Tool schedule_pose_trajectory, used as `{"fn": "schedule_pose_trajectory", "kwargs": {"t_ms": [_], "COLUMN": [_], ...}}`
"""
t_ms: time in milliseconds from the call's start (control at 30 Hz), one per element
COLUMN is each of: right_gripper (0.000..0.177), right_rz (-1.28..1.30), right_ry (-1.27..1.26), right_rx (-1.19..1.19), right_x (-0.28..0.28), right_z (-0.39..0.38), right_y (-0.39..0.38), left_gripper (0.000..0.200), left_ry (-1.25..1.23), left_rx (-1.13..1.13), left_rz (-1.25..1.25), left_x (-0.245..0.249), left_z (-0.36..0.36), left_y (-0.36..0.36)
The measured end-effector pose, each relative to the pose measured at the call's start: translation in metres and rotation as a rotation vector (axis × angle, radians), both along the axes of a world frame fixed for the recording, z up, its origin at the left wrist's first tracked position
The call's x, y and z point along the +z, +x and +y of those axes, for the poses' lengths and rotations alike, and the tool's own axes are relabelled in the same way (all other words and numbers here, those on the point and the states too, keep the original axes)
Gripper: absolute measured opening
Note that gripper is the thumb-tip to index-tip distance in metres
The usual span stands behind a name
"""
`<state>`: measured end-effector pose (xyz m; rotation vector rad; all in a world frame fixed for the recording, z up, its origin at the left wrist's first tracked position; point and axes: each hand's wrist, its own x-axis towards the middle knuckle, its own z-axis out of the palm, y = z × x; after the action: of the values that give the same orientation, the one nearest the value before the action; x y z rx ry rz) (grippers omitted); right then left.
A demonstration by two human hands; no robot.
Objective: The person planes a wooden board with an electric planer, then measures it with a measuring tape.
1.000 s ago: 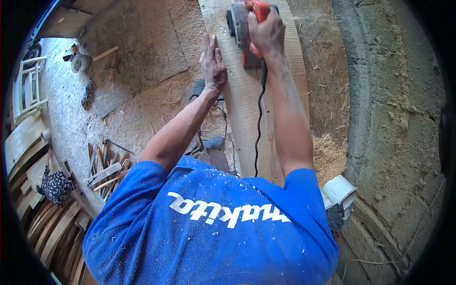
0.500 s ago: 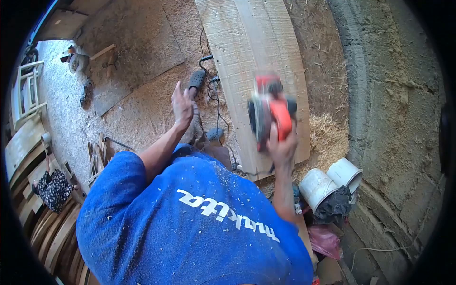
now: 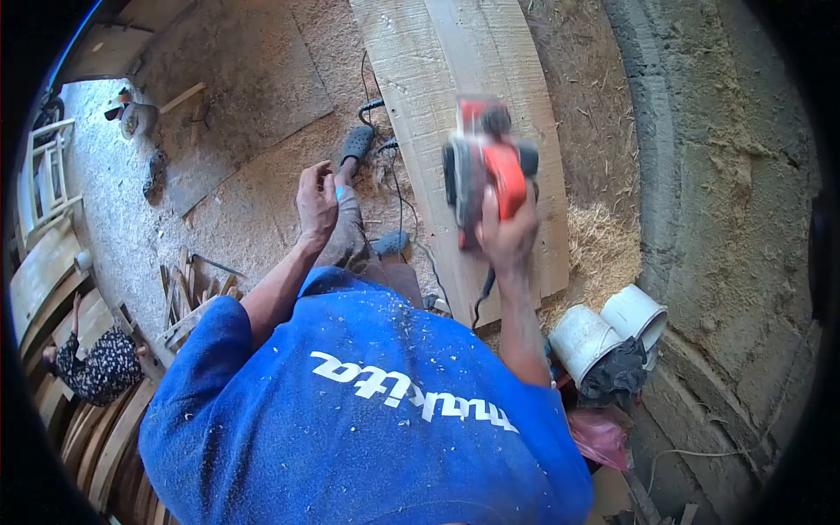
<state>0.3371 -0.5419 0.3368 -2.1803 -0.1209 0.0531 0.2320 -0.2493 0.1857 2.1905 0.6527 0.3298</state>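
My right hand (image 3: 507, 232) is wrapped around the rear handle of a red and black electric planer (image 3: 490, 162), slightly blurred by motion. The planer rests on a wide pale wooden plank (image 3: 420, 105), its cord trailing back past my wrist. My left hand (image 3: 317, 203) hangs in the air to the left of the plank, fingers loosely bent and holding nothing. It is above my leg, clear of the wood.
Wood shavings (image 3: 604, 254) lie right of the plank by a rough wall (image 3: 726, 175). Two white buckets (image 3: 584, 337) stand near my right elbow. Black cables (image 3: 407, 206) run beside my feet. At far left, another person (image 3: 103, 367) is among curved wooden pieces (image 3: 118, 437).
My right hand has pushed the planer forward and slightly left along the plank. My left hand has dropped slightly to the left, and its fingers have gone from stretched to loosely bent.
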Motion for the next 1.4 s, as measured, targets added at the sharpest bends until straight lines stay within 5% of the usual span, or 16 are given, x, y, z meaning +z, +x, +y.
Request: {"fn": "schedule_pose_trajectory", "kwargs": {"t_ms": [67, 167, 300, 367, 433, 467, 700, 767, 900, 967, 1100, 1133, 1233, 1267, 1300, 1400], "right_gripper": [0.030, 0.036, 0.036, 0.037, 0.033, 0.031, 0.030, 0.038, 0.042, 0.039, 0.038, 0.040, 0.038, 0.038, 0.037, 0.033], "right_rz": [-0.331, -0.224, -0.276, -0.290, -0.355, -0.411, -0.394, -0.432, -0.262, -0.287, 0.035, 0.051, 0.034, 0.034, 0.047, 0.065], "right_ry": [-0.049, -0.080, -0.023, -0.037, -0.007, 0.019, -0.029, -0.122, -0.077, -0.150, -0.187, -0.197, -0.275, -0.274, -0.269, -0.154], "right_rx": [0.097, 0.087, 0.102, 0.120, 0.142, 0.156, 0.237, 0.269, 0.163, 0.128, -0.137, -0.190, -0.197, -0.196, -0.164, -0.116], "right_x": [-0.003, -0.001, 0.003, 0.000, -0.002, -0.004, -0.004, -0.012, 0.014, 0.006, 0.009, 0.011, 0.021, 0.022, 0.026, 0.024], "right_z": [0.036, 0.085, 0.148, 0.171, 0.196, 0.206, 0.194, 0.154, 0.050, -0.014, -0.104, -0.117, -0.134, -0.132, -0.125, -0.098], "right_y": [0.061, 0.135, 0.209, 0.241, 0.271, 0.283, 0.298, 0.255, 0.107, 0.038, -0.103, -0.127, -0.157, -0.149, -0.135, -0.072], "left_gripper": [0.025, 0.026, 0.042, 0.046, 0.048, 0.047, 0.034, 0.031, 0.032, 0.036, 0.034, 0.036, 0.035, 0.028, 0.020, 0.017], "left_ry": [-0.114, -0.227, -0.867, -1.269, -1.965, -2.003, -1.832, -1.553, -1.561, -1.232, -0.836, -1.045, -0.987, -0.773, -0.567, -0.243], "left_rx": [-0.038, -0.304, -0.476, -0.521, -0.610, -0.678, -1.216, -1.561, -1.287, -1.542, -1.605, -1.610, -1.679, -1.733, -1.682, -1.331], "left_rz": [-0.049, -0.081, -0.163, 0.369, 0.393, 0.442, 0.808, 0.504, 0.711, 0.701, 0.649, 0.515, 0.202, 0.459, 0.214, 0.321], "left_x": [0.030, 0.084, 0.090, 0.098, 0.082, 0.077, 0.044, 0.028, 0.088, 0.089, 0.085, 0.089, 0.070, 0.085, 0.084, 0.103], "left_z": [-0.017, -0.042, -0.110, -0.123, -0.134, -0.139, -0.152, -0.139, -0.094, -0.093, -0.084, -0.087, -0.072, -0.057, -0.052, -0.012], "left_y": [0.018, 0.040, 0.057, 0.062, 0.055, 0.048, -0.016, -0.036, -0.046, -0.049, -0.068, -0.060, -0.048, -0.033, -0.022, 0.016]}}
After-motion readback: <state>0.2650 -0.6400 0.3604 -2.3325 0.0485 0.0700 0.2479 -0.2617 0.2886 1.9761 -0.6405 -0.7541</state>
